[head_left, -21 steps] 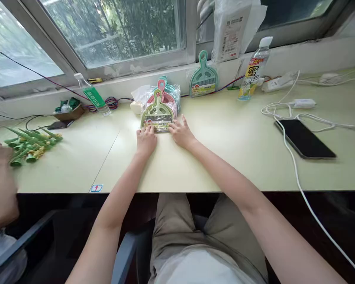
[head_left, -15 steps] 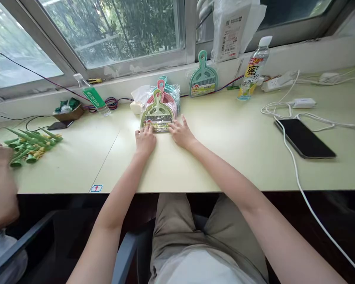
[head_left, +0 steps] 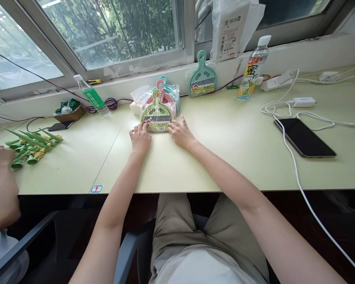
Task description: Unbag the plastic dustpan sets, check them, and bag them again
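Flanking green dustpan [head_left: 157, 111] at lower corners | left hand [head_left: 140, 138]: unclenched | right hand [head_left: 182, 134]: splayed

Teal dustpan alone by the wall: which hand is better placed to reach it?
Probably the right hand: it is nearer the teal dustpan, while the left hand sits farther left, across the green dustpan.

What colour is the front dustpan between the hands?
The front dustpan is light yellow-green, as the head view shows.
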Available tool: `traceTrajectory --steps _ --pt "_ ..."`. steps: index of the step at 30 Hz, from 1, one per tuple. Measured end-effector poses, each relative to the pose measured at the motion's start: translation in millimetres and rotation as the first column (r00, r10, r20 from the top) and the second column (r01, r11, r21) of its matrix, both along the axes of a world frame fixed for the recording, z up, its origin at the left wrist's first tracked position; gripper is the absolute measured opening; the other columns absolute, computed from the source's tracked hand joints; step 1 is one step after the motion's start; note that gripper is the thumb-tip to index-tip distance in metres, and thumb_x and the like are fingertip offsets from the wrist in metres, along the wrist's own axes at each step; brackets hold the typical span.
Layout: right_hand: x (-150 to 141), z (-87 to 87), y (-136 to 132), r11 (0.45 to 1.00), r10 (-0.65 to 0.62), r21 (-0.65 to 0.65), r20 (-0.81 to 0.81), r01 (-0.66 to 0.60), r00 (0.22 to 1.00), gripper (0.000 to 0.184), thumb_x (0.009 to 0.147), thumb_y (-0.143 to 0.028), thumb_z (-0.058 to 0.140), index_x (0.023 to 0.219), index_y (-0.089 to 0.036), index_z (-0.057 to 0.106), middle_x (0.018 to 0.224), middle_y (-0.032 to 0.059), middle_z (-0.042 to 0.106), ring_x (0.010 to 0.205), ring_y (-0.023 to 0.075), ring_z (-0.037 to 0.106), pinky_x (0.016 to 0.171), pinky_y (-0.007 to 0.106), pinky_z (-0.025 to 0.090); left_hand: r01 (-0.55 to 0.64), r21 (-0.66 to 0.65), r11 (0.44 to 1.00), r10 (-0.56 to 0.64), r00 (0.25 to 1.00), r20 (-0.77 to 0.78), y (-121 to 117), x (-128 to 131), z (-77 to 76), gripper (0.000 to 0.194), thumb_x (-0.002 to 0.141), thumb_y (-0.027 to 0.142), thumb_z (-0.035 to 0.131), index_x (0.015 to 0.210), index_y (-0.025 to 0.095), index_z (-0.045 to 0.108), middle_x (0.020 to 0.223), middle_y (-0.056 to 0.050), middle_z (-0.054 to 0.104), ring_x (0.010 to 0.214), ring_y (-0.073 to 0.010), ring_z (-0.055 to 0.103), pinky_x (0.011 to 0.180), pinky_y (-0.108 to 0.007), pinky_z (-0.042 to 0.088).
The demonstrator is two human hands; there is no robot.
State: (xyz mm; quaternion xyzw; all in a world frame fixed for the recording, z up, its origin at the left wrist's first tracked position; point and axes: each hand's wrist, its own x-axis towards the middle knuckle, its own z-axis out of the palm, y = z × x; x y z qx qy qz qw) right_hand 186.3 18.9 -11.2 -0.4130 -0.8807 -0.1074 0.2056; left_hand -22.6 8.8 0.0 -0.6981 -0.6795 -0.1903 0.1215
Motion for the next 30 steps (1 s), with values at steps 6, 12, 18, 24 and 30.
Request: traceTrajectory --steps 6,12,18,24,30 --pt "-1 -1.7 2 1.000 0.004 0.009 -0.006 -0.004 1.000 0.041 0.094 -0.007 0.036 0.126 -0.007 0.060 0.136 0.0152 0.056 0.134 0.0317 0.041 0.118 0.066 0.008 -0.016 0.082 0.996 0.005 0.992 0.130 14 -22 0.0 0.026 0.087 0.024 0.053 0.109 0.024 0.066 0.134 -0.010 0.056 0.125 -0.0340 0.045 0.103 -0.052 0.030" --pt "-1 -1.0 2 1.000 0.010 0.003 -0.024 -0.009 1.000 0.040 0.093 -0.007 0.036 0.125 -0.008 0.061 0.136 0.0156 0.056 0.134 0.0304 0.041 0.118 0.066 0.008 -0.004 0.122 0.993 -0.036 0.945 0.326 33 -33 -8.5 0.010 0.081 0.024 0.065 0.090 0.024 0.068 0.126 -0.009 0.057 0.122 -0.0324 0.047 0.101 -0.049 0.034" --pt "-1 1.4 0 1.000 -0.004 0.009 0.006 0.004 1.000 0.041 0.094 -0.007 0.035 0.126 -0.007 0.060 0.135 0.0155 0.056 0.133 0.0306 0.041 0.119 0.065 0.009 0.026 0.178 0.984 -0.107 0.879 0.464 43 -40 -11.1 0.002 0.079 0.023 0.065 0.078 0.021 0.064 0.109 -0.008 0.057 0.112 -0.0265 0.053 0.101 -0.040 0.039" --pt "-1 1.7 0 1.000 -0.007 0.003 0.010 0.007 1.000 0.040 0.095 -0.007 0.034 0.125 -0.007 0.060 0.136 0.0149 0.055 0.134 0.0304 0.040 0.119 0.065 0.008 0.018 0.176 0.984 -0.081 0.930 0.358 37 -35 -7.9 0.005 0.083 0.023 0.061 0.080 0.023 0.064 0.108 -0.006 0.063 0.110 -0.0275 0.053 0.099 -0.044 0.039" --pt "0 2.2 -1 1.000 -0.008 -0.004 0.004 0.008 1.000 0.040 0.094 -0.007 0.035 0.126 -0.008 0.059 0.137 0.0153 0.054 0.135 0.0300 0.040 0.119 0.065 0.008 -0.032 0.192 0.981 -0.044 0.924 0.380 40 -36 -7.5 0.007 0.083 0.025 0.061 0.084 0.022 0.067 0.121 -0.009 0.058 0.121 -0.0260 0.050 0.102 -0.040 0.041"
